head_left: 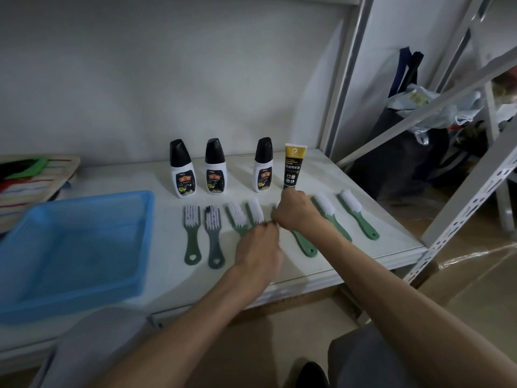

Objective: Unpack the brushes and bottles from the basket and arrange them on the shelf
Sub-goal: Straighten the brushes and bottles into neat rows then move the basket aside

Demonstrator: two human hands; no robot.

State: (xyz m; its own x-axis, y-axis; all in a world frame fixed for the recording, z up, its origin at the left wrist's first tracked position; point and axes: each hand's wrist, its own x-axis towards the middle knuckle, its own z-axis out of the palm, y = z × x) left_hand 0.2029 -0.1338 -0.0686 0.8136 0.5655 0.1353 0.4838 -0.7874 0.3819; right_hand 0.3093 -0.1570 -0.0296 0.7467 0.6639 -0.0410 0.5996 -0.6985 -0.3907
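Three white bottles with black caps (182, 169) (215, 166) (263, 165) and a black-and-gold tube (293, 167) stand in a row at the back of the white shelf (363, 191). In front lies a row of several green and grey brushes with white bristles, from the leftmost one (192, 233) to the rightmost one (358, 214). My left hand (258, 247) rests over the handles of the two middle brushes (256, 211). My right hand (296, 210) is closed on the head of a green brush (305, 245). The blue basket (140, 208) sits empty at the left.
A stack of striped cloths (36, 177) lies at the back left behind the basket. Grey metal shelf uprights (347, 79) rise at the right. Dark bags and clutter (405, 141) sit on the floor beyond. My knees are below the shelf edge.
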